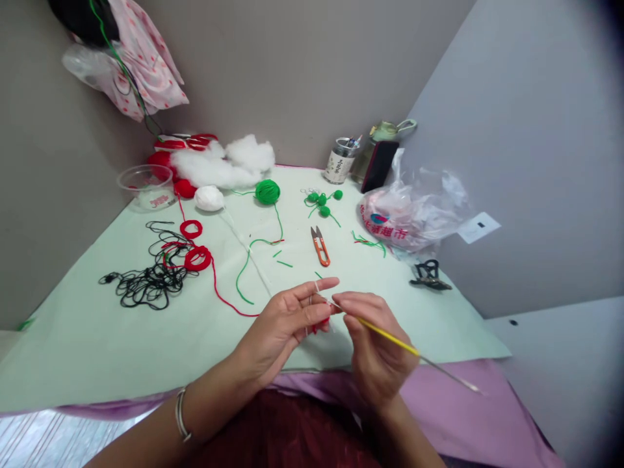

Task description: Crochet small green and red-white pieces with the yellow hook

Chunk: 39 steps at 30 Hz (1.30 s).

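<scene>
My left hand (287,325) pinches a small red and white crochet piece (322,325), much of it hidden by the fingers. White yarn loops around the raised left index finger, and its strand runs back to a white yarn ball (209,198). In my right hand (377,344) is a crochet hook (390,336) with a yellow grip, held like a pen, its tip at the crochet piece. A red strand trails left from the hands to coiled red yarn (197,258). Beyond the hands lie orange thread snips (320,247).
Tangled black cord (156,279) lies at left, near a clear plastic tub (146,188) and white stuffing (214,169). A green yarn ball (268,192) and green crocheted balls (322,201) sit mid-table. At right are a plastic bag (409,211), a phone (380,166) and a black claw clip (429,275).
</scene>
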Motion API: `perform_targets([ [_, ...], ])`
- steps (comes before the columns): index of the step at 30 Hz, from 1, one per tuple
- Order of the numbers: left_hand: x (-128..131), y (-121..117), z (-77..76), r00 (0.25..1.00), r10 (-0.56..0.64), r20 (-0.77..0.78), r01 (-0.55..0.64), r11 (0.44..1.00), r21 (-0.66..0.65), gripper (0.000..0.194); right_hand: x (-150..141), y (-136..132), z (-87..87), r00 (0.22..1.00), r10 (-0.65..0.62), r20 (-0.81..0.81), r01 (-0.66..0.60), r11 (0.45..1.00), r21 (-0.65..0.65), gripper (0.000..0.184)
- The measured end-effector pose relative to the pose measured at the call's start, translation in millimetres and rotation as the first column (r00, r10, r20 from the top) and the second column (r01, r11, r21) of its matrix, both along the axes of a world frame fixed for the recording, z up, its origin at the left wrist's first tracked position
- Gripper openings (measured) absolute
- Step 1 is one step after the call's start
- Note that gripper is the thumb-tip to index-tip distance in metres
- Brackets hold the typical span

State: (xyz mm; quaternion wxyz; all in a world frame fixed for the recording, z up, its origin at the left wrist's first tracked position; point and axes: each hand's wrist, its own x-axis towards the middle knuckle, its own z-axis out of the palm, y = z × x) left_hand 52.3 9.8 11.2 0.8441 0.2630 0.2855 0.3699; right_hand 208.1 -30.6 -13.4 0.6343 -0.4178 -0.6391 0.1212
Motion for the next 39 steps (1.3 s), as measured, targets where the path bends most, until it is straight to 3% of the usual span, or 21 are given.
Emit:
perform_targets([
  [5,-7,5,4.6,0.998,0.014,-0.054,-0.011,0.998,0.06,0.042,7,3,11.8,0.911,0.082,-0.403,-0.149,0.979,-0.137,0.016],
  [9,-6,4,5.4,0.995,0.024,-0.092,-0.012,0.992,0.128,0.033,8,7,15.6,0.797,0.13,-0.589,-0.283,0.943,-0.176,0.009],
  [12,-4,1,3.2,0.993,0.045,-0.108,-0.022,0.978,0.208,0.031,5,7,15.0,0.834,0.156,-0.529,-0.305,0.929,-0.208,0.01],
  [15,-2,0,0.9,0.991,0.063,-0.115,-0.035,0.971,0.238,0.035,1,5,13.1,0.927,0.142,-0.346,-0.227,0.949,-0.218,0.013],
  [17,-2,0,0.8,0.988,0.088,-0.125,-0.057,0.97,0.237,0.039,0,4,11.6,0.946,0.126,-0.3,-0.19,0.962,-0.196,0.016],
  [20,-4,0,1.8,0.984,0.109,-0.144,-0.071,0.966,0.249,0.04,1,5,9.3,0.929,0.113,-0.353,-0.191,0.963,-0.193,0.015],
  [26,-7,-1,2.3,0.982,0.1,-0.162,-0.049,0.955,0.291,0.032,0,11,10.5,0.806,0.183,-0.563,-0.337,0.924,-0.182,0.012],
  [30,-8,0,3.9,0.98,0.098,-0.171,-0.043,0.953,0.299,0.03,0,12,13.6,0.766,0.212,-0.606,-0.393,0.902,-0.181,0.015],
  [34,-8,0,6.2,0.978,0.104,-0.182,-0.05,0.959,0.281,0.03,4,7,15.0,0.834,0.207,-0.511,-0.347,0.917,-0.195,0.018],
  [39,-8,-1,4.8,0.969,0.128,-0.209,-0.064,0.955,0.29,0.032,6,-3,14.1,0.961,0.134,-0.243,-0.174,0.973,-0.153,0.018],
])
